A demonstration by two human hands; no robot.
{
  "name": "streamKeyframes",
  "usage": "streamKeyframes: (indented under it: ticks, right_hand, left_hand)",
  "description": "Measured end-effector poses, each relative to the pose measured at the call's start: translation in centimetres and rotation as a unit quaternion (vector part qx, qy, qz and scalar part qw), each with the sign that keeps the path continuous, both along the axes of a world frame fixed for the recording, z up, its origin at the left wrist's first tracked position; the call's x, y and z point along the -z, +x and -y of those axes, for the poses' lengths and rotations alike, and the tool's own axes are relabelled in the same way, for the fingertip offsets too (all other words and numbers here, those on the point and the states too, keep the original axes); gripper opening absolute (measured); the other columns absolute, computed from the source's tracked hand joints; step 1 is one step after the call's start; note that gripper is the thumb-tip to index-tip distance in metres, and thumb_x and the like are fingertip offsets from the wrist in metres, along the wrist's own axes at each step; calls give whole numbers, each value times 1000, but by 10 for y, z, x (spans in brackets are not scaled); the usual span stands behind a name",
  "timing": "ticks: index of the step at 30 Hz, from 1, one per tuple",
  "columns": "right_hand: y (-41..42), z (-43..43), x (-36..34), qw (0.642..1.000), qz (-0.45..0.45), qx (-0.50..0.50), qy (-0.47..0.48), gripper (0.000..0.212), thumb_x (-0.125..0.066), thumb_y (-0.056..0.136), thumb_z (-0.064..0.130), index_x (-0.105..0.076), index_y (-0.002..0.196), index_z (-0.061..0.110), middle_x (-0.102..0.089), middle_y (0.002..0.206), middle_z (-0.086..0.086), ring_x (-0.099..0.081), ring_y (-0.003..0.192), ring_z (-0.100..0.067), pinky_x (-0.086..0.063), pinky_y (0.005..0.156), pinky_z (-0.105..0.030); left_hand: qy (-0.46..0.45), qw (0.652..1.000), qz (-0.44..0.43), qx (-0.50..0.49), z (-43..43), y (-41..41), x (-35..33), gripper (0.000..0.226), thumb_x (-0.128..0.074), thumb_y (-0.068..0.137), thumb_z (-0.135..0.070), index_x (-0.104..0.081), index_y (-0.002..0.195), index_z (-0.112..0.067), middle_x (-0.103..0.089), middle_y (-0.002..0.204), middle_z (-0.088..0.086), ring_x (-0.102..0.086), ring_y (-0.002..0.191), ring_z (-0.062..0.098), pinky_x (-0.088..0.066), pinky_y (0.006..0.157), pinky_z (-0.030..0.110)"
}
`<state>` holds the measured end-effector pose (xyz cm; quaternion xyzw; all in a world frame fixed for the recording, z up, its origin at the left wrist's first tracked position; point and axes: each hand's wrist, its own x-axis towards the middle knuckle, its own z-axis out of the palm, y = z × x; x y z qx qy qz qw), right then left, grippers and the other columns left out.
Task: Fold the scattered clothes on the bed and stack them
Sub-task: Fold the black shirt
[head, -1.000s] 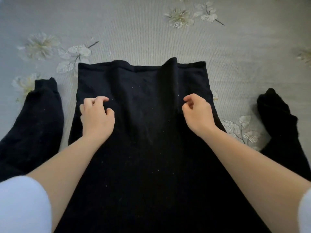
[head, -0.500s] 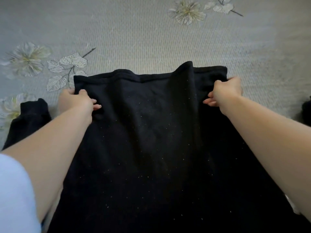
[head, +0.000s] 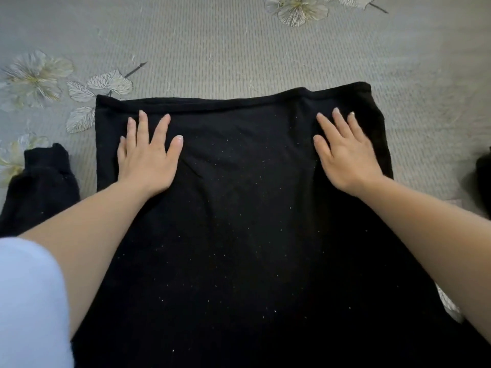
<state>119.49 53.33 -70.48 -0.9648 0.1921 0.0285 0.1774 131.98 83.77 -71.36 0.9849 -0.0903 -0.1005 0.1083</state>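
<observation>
A black sweater body [head: 247, 208] lies flat on the bed, hem edge away from me, speckled with pale lint. My left hand [head: 148, 155] rests flat on its upper left part, fingers spread and straight. My right hand [head: 345, 152] lies flat on its upper right part, fingers straight and pointing toward the hem. One black sleeve [head: 39, 187] lies out to the left with its cuff uppermost. The other sleeve [head: 482, 187] shows only as a dark patch at the right edge.
The bed cover [head: 239, 49] is grey with pale flower prints [head: 34, 75] on the left and at the top. Bare cover stretches beyond the hem. My white sleeve [head: 29, 301] fills the lower left corner.
My hands let go of the sweater's side edges and now lie flat on top of it. The raised ridge near the hem is gone and the hem lies smooth.
</observation>
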Motion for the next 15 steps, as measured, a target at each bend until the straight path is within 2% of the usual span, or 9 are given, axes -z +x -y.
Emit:
streamKeyframes:
  ticks: [2,4,6,8,10,12,15]
  right_hand:
    - [-8,8,0,996,-60,62,-33,59,-15,101,51,-2,154,29,6,162,-1,12,148,-21,7,119,-42]
    - [-15,12,-8,991,-66,110,-41,62,-12,100,51,2,154,23,8,162,-6,13,148,-22,9,119,-45]
    - [-29,-3,-15,995,-23,51,-87,63,-15,101,47,-2,154,16,4,161,-10,9,148,-24,8,119,-43]
    - [-59,-27,-15,994,8,-68,-86,66,-17,99,48,-8,154,13,-3,161,-11,2,149,-26,3,119,-40]
    - [-99,-40,-8,982,-47,-146,-108,70,-8,95,55,-1,153,18,3,161,-6,9,148,-20,5,119,-36]
    - [-126,-27,-2,984,-85,-99,-121,70,-2,93,60,7,153,24,10,161,-2,15,147,-16,8,119,-35]
    - [-132,-6,-4,986,-104,-12,-126,67,0,95,58,9,152,24,11,161,-3,15,147,-18,9,120,-38]
  left_hand:
    - [39,999,-26,-18,3,0,-4,59,-17,97,-57,-3,151,-36,11,160,4,13,147,21,6,117,46]
    - [39,999,2,-36,10,-12,-12,63,-18,98,-54,-4,153,-27,8,160,9,10,147,24,5,118,48]
    - [-21,998,54,-4,24,-49,-17,64,-21,100,-49,-9,153,-17,3,160,12,6,148,25,2,118,47]
    - [-53,993,61,86,33,-109,-16,64,-18,99,-51,-8,153,-19,4,160,9,7,148,23,1,118,41]
    - [-15,990,29,137,30,-160,-10,65,-10,95,-56,-2,152,-26,11,160,4,15,146,18,5,117,36]
    - [21,993,17,113,19,-176,-4,64,-7,95,-57,0,152,-29,13,159,4,19,145,16,7,117,34]
    - [39,997,10,72,20,-175,-6,63,-11,96,-55,-1,152,-28,11,160,8,15,146,21,5,118,38]
